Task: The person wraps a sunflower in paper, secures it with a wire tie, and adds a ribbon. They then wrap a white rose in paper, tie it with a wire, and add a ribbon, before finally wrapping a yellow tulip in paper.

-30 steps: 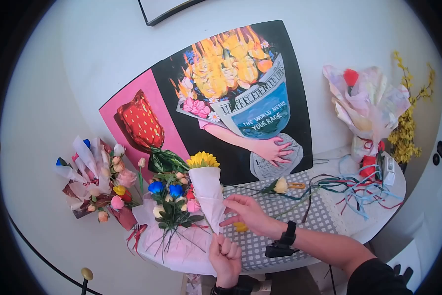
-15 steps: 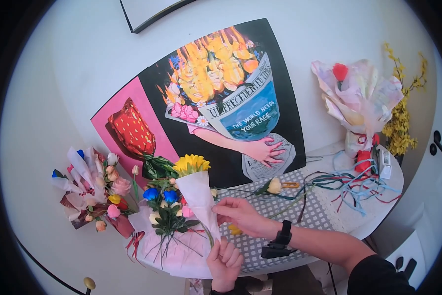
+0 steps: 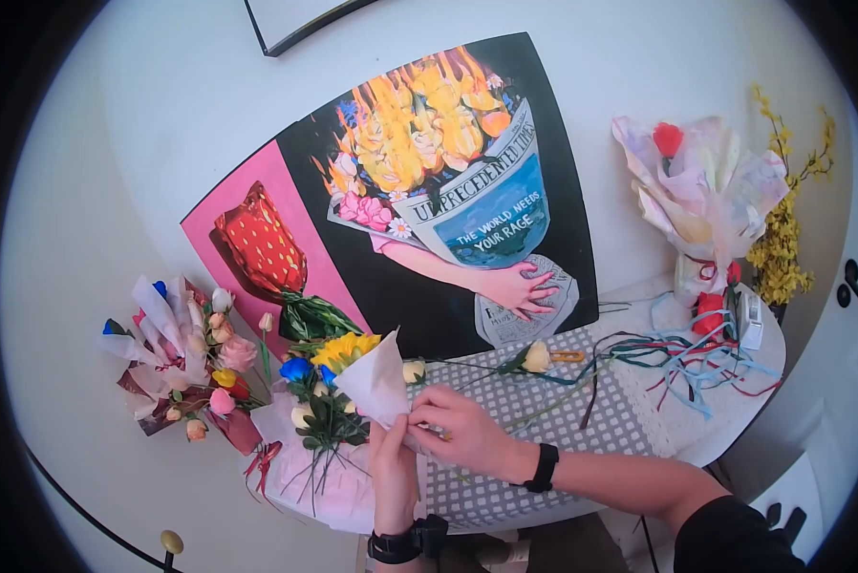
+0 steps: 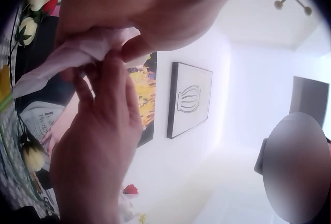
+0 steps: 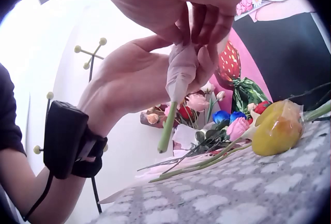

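A yellow sunflower (image 3: 346, 351) sits in a cone of white wrapping paper (image 3: 372, 382), tilted above the table's left half. My left hand (image 3: 392, 468) grips the narrow lower part of the cone from below. My right hand (image 3: 456, 435) pinches the paper at the same spot, its fingertips close to the left hand's. In the right wrist view the paper is gathered tightly around a green stem (image 5: 166, 131), whose cut end sticks out below. The left wrist view shows both hands meeting at the twisted paper (image 4: 77, 53); the flower head is hidden there.
Loose blue roses (image 3: 296, 370) and leafy stems lie on pink paper at left, beside a wrapped bouquet (image 3: 176, 353). A cream rose (image 3: 536, 357) lies on the checkered cloth (image 3: 582, 420). Tangled ribbons (image 3: 687, 368) and another wrapped bouquet (image 3: 706, 201) are at right. Paintings (image 3: 429, 286) stand behind.
My left hand has moved up from the stem's bottom to the lower paper. The sunflower and cone have lowered and tilted, and my right hand has closed in on the gathered paper.
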A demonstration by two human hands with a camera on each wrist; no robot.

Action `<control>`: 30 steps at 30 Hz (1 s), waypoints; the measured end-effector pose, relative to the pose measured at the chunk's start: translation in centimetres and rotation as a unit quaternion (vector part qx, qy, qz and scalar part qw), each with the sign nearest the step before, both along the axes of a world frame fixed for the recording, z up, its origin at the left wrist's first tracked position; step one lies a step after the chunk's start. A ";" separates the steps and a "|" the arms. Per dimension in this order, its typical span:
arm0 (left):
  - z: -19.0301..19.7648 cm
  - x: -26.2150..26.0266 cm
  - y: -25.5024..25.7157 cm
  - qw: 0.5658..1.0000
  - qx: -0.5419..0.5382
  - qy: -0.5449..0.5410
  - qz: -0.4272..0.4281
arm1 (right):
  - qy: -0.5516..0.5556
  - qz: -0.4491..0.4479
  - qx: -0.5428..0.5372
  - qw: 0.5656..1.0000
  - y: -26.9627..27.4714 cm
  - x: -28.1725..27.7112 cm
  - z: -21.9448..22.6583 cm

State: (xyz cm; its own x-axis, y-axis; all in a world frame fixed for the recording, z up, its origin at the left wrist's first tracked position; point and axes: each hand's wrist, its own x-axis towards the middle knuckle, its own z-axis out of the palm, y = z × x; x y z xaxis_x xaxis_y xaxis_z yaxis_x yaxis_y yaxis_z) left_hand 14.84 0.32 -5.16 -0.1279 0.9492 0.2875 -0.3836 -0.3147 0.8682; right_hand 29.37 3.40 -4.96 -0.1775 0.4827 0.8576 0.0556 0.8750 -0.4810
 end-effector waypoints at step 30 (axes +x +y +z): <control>-4.9 1.1 -0.9 0.989 -0.003 -0.080 -0.127 | 0.098 -0.049 -0.119 0.987 0.6 4.9 6.2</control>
State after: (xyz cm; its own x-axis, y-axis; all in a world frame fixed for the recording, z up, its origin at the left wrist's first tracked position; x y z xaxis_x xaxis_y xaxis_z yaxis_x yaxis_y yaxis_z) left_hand 15.99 -0.62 -10.05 0.0718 0.9583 0.2766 -0.5828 -0.1848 0.7913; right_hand 34.29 3.97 1.27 0.0393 0.6819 0.7304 0.0199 0.7303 -0.6828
